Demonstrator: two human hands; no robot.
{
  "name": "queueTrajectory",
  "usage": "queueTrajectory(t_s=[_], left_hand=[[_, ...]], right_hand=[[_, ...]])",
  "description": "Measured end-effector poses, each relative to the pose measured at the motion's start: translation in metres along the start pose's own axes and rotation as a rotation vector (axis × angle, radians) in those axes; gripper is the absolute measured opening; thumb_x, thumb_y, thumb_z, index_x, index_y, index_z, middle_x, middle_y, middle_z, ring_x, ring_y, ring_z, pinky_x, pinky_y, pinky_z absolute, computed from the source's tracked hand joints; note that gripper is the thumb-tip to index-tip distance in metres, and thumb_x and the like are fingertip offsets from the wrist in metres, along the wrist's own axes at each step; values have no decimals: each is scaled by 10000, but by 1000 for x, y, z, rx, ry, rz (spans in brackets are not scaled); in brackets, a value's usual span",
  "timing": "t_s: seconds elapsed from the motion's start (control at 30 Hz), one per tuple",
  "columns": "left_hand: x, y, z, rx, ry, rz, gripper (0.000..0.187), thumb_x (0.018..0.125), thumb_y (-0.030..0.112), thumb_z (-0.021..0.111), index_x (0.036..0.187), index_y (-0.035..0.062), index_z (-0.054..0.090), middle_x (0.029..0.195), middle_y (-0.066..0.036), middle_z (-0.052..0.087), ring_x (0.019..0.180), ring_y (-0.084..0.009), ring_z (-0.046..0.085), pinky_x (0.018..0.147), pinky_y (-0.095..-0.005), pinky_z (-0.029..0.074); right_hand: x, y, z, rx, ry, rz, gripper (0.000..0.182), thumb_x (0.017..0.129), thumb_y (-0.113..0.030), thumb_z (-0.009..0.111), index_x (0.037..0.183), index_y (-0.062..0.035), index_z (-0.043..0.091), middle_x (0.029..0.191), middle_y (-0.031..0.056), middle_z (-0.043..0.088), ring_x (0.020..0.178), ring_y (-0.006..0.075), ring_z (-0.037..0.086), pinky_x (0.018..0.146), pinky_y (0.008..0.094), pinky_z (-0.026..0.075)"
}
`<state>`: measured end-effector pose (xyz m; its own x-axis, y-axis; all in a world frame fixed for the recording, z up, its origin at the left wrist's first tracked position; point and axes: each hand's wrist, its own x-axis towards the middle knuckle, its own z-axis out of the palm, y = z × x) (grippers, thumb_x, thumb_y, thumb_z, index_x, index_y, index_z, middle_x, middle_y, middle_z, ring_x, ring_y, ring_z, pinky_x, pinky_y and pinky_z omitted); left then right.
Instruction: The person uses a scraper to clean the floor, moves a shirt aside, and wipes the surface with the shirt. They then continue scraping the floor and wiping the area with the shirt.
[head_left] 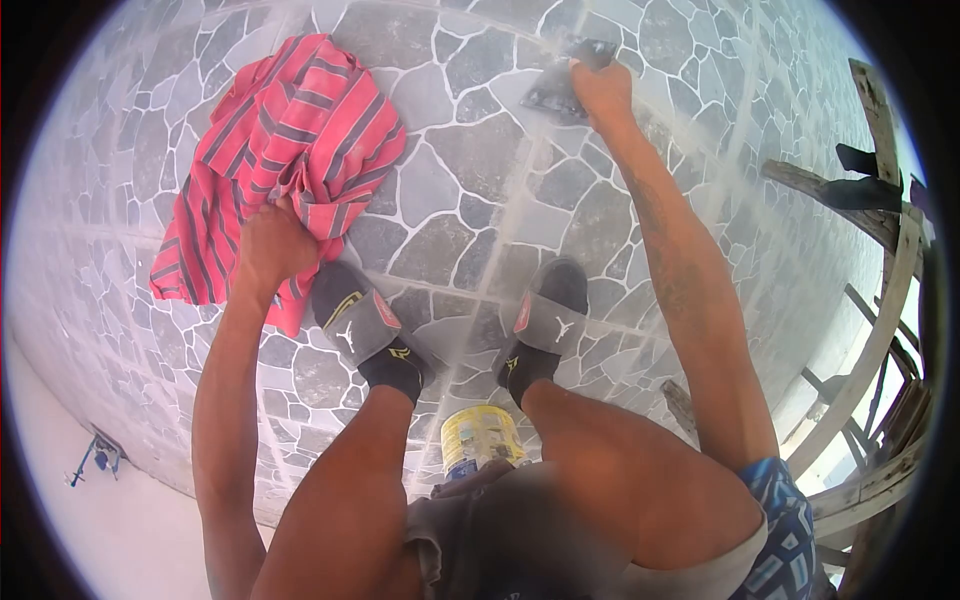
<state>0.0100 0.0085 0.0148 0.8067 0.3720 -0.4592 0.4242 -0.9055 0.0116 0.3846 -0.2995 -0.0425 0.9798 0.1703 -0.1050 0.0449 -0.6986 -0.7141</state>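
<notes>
My left hand (pixel 276 243) is closed around a bunched fold of a red cloth with dark stripes (pixel 330 130), which lies spread in folds on the floor. Out in front on the right, my right hand (pixel 604 92) grips a dark, flat, smeared piece (pixel 555 92); its exact kind is hard to make out. That piece is down at the stone-patterned tile floor (pixel 450 240), close to a pale dusty joint between tiles. The fingers of my right hand are partly hidden behind its back.
My feet in dark slides (pixel 362 320) rest on the tiles between both hands. A yellow bucket (pixel 480 435) stands beneath me. Weathered wooden poles (pixel 890 300) and dark cloth pieces (pixel 860 193) are at the right. A small blue object (pixel 100 458) sits at the lower left.
</notes>
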Motion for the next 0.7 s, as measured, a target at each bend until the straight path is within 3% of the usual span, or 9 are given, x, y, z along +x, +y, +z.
queueTrajectory(t_s=[0.1, 0.13, 0.23, 0.27, 0.37, 0.4, 0.5, 0.7], left_hand=[[-9, 4, -1, -33, -41, -26, 462, 806, 232, 622, 1120, -100, 552, 979, -303, 673, 885, -447, 700, 831, -504, 558], [-8, 3, -1, -49, -53, -30, 458, 806, 226, 619, 1120, -102, 554, 977, -303, 673, 883, -447, 699, 827, -506, 558], [-3, 5, -4, -49, -44, -23, 427, 805, 214, 607, 1093, -98, 563, 963, -305, 673, 864, -448, 695, 811, -508, 557], [-6, 6, -4, -43, -23, -4, 423, 806, 215, 604, 1090, -97, 563, 961, -306, 672, 867, -450, 694, 812, -508, 556], [-1, 3, -3, -32, 10, -8, 439, 809, 225, 605, 1103, -99, 560, 961, -310, 670, 887, -455, 690, 822, -504, 555], [-5, 4, -1, -30, -6, -13, 449, 810, 229, 606, 1111, -101, 558, 962, -312, 670, 895, -457, 689, 827, -502, 555], [-7, 6, 0, -25, 15, -23, 454, 810, 231, 607, 1110, -105, 555, 954, -316, 667, 898, -464, 686, 832, -505, 554], [-3, 3, 1, -37, -25, -18, 428, 811, 241, 626, 1061, -98, 556, 934, -305, 668, 864, -465, 688, 826, -515, 554]], right_hand=[[-19, 13, -2, 128, -14, -63, 362, 835, -221, 775, 967, 91, 649, 848, 120, 672, 674, 194, 606, 549, 368, 465], [-36, -37, -21, 160, -144, 174, 332, 842, -215, 768, 954, 78, 659, 808, 101, 654, 646, 189, 585, 537, 386, 452], [-5, -28, -13, -20, -158, 241, 292, 858, -192, 755, 962, 63, 658, 772, 80, 630, 613, 174, 551, 517, 405, 429], [-2, -20, -15, -42, -187, 215, 337, 867, -191, 756, 1042, 81, 661, 858, 114, 671, 710, 186, 619, 591, 384, 487], [-30, -15, -32, 121, -129, 127, 446, 859, -215, 779, 1143, 103, 650, 996, 162, 702, 874, 217, 678, 725, 362, 535], [-41, -23, -42, 104, -161, 210, 524, 852, -215, 792, 1231, 105, 625, 1130, 194, 696, 1013, 244, 683, 845, 351, 543], [-49, -17, -49, 131, -115, 308, 536, 850, -200, 794, 1260, 91, 608, 1145, 186, 691, 1001, 247, 686, 839, 350, 549], [-44, -29, -46, 194, -139, 82, 529, 851, -177, 789, 1276, 75, 599, 1163, 197, 685, 1024, 260, 687, 858, 356, 549]])
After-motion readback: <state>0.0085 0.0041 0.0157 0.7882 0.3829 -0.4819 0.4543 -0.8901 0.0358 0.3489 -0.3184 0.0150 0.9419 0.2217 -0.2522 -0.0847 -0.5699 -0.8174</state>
